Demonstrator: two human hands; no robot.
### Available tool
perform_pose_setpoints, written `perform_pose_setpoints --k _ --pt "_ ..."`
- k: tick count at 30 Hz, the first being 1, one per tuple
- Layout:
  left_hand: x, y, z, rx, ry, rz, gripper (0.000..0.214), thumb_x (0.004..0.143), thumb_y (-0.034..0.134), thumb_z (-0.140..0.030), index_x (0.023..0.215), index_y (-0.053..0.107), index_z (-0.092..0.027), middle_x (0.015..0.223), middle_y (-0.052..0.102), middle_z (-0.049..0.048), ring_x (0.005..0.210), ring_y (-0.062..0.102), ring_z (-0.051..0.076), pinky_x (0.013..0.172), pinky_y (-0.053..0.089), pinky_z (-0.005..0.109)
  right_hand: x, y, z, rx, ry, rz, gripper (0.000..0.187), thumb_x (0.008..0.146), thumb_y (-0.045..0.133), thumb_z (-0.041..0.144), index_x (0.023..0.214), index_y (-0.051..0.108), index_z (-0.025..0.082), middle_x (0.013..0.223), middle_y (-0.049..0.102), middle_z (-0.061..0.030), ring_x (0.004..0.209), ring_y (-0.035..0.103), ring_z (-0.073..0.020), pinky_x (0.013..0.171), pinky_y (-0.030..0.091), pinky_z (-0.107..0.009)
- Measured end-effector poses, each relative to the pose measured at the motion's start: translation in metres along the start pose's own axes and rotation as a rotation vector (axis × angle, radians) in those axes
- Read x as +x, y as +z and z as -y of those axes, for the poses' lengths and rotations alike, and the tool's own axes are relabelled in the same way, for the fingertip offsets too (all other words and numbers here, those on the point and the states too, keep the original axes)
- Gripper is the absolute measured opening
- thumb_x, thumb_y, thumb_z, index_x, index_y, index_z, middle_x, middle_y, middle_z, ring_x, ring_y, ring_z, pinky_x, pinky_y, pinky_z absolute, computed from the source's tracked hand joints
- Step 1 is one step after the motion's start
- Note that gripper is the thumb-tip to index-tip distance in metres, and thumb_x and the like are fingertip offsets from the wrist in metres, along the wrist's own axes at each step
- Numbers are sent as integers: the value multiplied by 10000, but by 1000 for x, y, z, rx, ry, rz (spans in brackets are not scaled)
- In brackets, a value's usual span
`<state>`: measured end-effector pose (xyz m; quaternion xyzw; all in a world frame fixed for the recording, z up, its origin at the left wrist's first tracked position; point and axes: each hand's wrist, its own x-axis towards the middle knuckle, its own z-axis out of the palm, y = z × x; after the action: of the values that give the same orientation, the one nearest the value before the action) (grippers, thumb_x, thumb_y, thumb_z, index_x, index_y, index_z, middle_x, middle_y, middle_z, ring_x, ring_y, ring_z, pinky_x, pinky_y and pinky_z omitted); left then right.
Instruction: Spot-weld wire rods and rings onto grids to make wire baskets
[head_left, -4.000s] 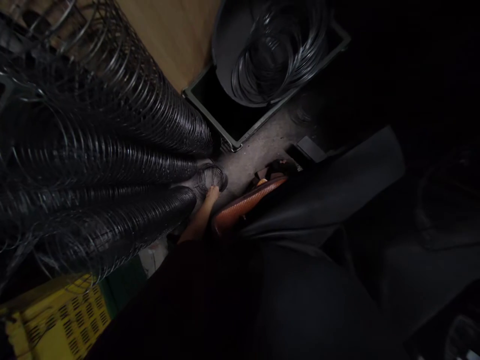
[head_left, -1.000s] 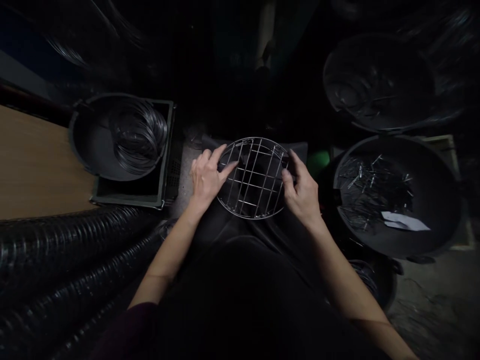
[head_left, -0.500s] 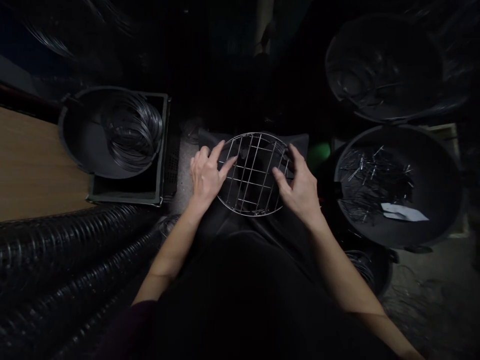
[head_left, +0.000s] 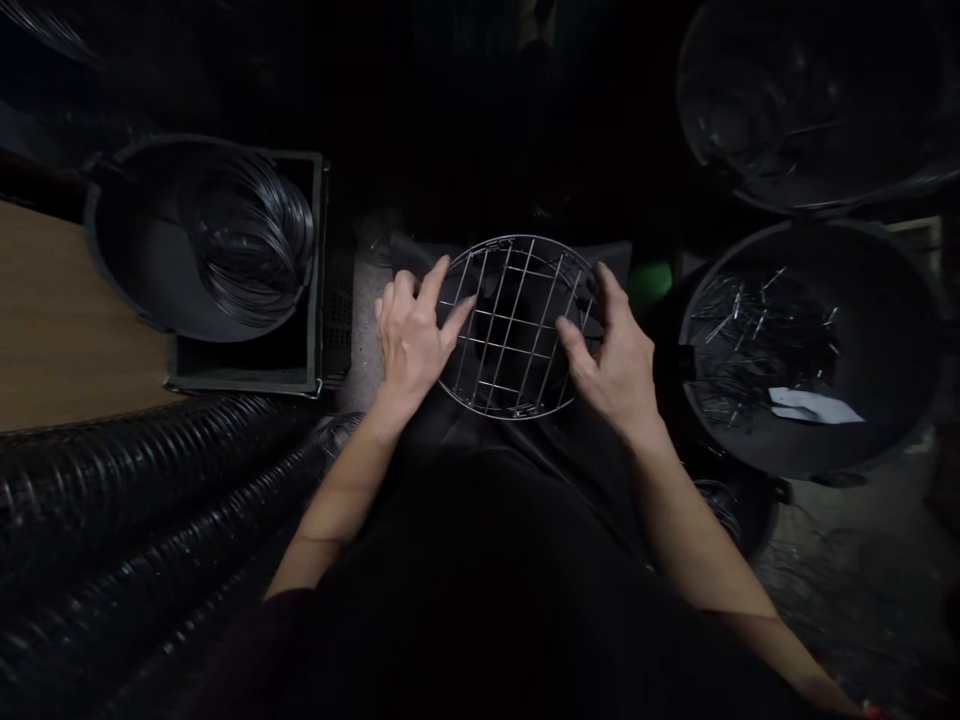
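Evidently we have the round wire rack (head_left: 511, 319) gridded within its rim, unfinished joints we cannot judge, its face upward above the dark cloth (head_left: 613, 258) of our lap, no clear long axis, left hand (head_left: 411, 330) and right hand (head_left: 621, 365) loosely gripping opposite edges.

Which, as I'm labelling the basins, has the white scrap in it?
The large basin directly right of the right hand, with loose wire pieces. The white scrap shows only there; the left basin holds coiled wire.
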<state>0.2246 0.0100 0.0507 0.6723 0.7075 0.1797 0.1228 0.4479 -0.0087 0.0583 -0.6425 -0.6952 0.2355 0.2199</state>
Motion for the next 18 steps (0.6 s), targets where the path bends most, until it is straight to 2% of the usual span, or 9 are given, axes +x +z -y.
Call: perform_pose_setpoints --k 5,8,10,13,15,18 --pt "-1 8 5 -98 -16 1 602 885 474 -654 1326 573 -256 1145 576 129 1107 550 319 979 439 513 -5 6 -3 -55 22 11 688 936 422 556 1532 185 305 1517 402 -67 1371 429 -268 1139 391 -499" --pt "0 16 10 -208 16 60 617 908 432 -648 1397 485 -276 1322 534 114 1262 479 312 1075 377 510 -7 15 -8 3 48 -20 642 965 362 527 1534 132 339 1539 369 -21 1398 393 -228 1159 372 -473" --pt "0 21 13 -269 48 107 577 937 428 -596 1439 411 -312 1381 520 73 1310 461 268 1119 351 476 -9 20 -10 45 47 -35 604 984 330 499 1532 150 317 1544 362 -19 1408 377 -199 1173 357 -443" --pt "-1 23 15 -353 92 116 533 964 434 -518 1448 383 -301 1377 546 48 1282 508 208 1128 370 412 -15 23 -6 105 34 -111 571 988 365 480 1499 268 244 1531 385 -62 1400 386 -166 1186 338 -370" --pt "-2 20 15 -455 116 79 538 955 460 -502 1433 409 -259 1374 556 68 1253 542 199 1110 405 388 -19 21 -2 146 20 -158 574 985 357 504 1476 315 209 1514 410 -90 1389 405 -176 1177 354 -375" --pt "0 20 15 -678 70 40 561 910 538 -495 1392 462 -218 1338 582 105 1199 591 226 1062 462 405 -6 13 -15 172 -10 -149 570 1000 276 517 1486 287 220 1463 486 -75 1328 487 -179 1094 459 -381"
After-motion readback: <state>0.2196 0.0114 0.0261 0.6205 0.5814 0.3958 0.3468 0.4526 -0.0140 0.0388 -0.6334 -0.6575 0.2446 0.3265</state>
